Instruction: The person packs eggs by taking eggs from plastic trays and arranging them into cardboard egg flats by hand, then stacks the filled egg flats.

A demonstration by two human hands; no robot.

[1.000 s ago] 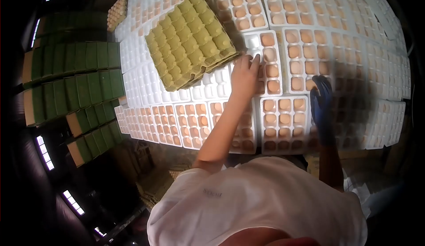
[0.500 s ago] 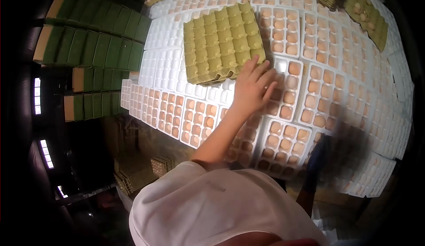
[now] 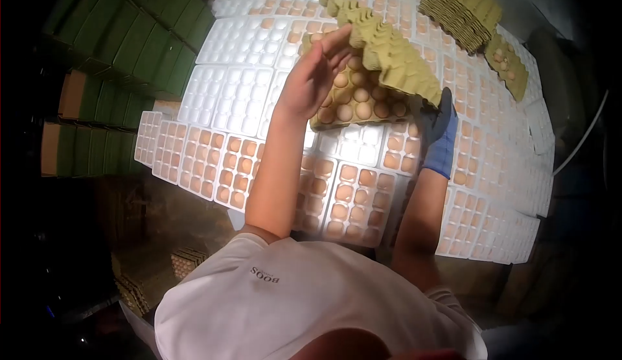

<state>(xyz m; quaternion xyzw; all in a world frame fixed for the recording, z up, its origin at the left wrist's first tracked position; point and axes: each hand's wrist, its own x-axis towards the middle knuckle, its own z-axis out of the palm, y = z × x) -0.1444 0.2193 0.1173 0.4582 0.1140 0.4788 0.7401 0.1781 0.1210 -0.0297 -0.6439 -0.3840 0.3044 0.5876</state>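
A yellowish pulp egg tray [image 3: 392,52] is tilted up on edge, its row of cups slanting from upper left to lower right. At its lower right end, my right hand [image 3: 442,130], in a blue and dark grey glove, is closed on the rim. Below it lies another pulp tray [image 3: 332,125] with brown eggs [image 3: 363,109] in its cups; the raised tray hides part of it. My bare left hand [image 3: 312,81] is over the left side of the egg-filled tray, fingers stretched out, fingertips by the raised tray. Whether they touch it is unclear.
White plastic egg packs [image 3: 357,208] cover the table, many filled with eggs. Unfilled white packs [image 3: 243,94] lie at left. A stack of pulp trays [image 3: 461,10] and a tray with a few eggs [image 3: 507,68] are at upper right. Green boxes [image 3: 123,29] rise at far left.
The pulp tray that lay flat is now tipped up, showing eggs beneath. My right hand has come up from the lower right onto its end. My left hand has shifted left and upward.
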